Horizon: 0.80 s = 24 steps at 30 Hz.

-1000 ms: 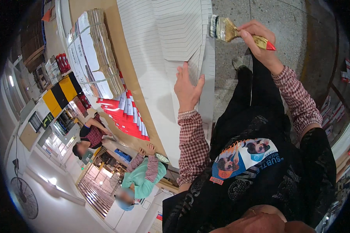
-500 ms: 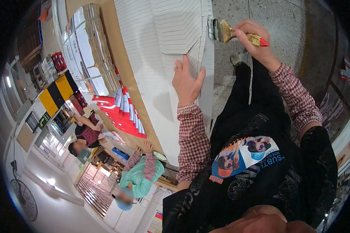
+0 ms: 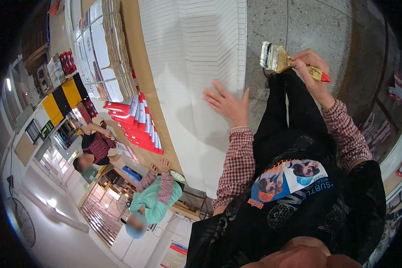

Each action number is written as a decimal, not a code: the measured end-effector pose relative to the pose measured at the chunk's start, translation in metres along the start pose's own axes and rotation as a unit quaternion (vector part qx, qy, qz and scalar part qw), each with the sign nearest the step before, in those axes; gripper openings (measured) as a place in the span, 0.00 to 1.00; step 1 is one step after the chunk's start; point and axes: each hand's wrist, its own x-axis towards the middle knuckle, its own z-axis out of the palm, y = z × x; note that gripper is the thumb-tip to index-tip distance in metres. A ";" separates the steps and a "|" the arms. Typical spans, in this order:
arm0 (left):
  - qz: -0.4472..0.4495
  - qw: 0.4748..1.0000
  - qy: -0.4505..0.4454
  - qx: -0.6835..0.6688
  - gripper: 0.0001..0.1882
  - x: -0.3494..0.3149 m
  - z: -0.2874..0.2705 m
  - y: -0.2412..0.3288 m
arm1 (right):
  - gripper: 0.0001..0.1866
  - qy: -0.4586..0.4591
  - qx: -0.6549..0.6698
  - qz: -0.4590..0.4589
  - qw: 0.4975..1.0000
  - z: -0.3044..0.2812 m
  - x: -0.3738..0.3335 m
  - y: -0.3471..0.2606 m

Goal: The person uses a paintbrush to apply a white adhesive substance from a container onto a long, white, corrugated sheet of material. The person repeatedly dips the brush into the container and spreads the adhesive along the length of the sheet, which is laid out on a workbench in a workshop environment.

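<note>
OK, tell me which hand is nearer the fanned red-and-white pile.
Left. The left hand is over the white sheets, right of the red-and-white pile; the right hand is farther right, beyond the sheets' edge, holding the brush.

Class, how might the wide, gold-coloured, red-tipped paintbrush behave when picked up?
The wide, gold-coloured, red-tipped paintbrush is probably light, since the right hand alone holds it up. Its solid-looking handle would likely stay stiff, while its short, dense bristles might flex only slightly.
</note>
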 end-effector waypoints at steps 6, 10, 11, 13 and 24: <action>0.057 0.993 -0.084 -0.052 0.52 0.002 -0.026 -0.043 | 0.08 -0.033 0.028 -0.018 0.999 0.012 0.002 -0.002; 0.079 0.982 -0.122 -0.117 0.46 0.016 -0.045 -0.057 | 0.07 -0.021 0.036 -0.056 0.998 0.025 0.010 0.005; 0.089 0.979 -0.128 -0.132 0.45 0.019 -0.048 -0.059 | 0.07 -0.012 0.032 -0.074 0.997 0.028 0.014 0.005; 0.079 0.973 -0.142 -0.166 0.43 0.025 -0.056 -0.062 | 0.07 0.001 0.025 -0.098 0.995 0.037 0.023 0.005; 0.103 0.974 -0.132 -0.153 0.40 0.029 -0.057 -0.068 | 0.07 -0.015 0.019 -0.079 0.997 0.051 -0.005 0.004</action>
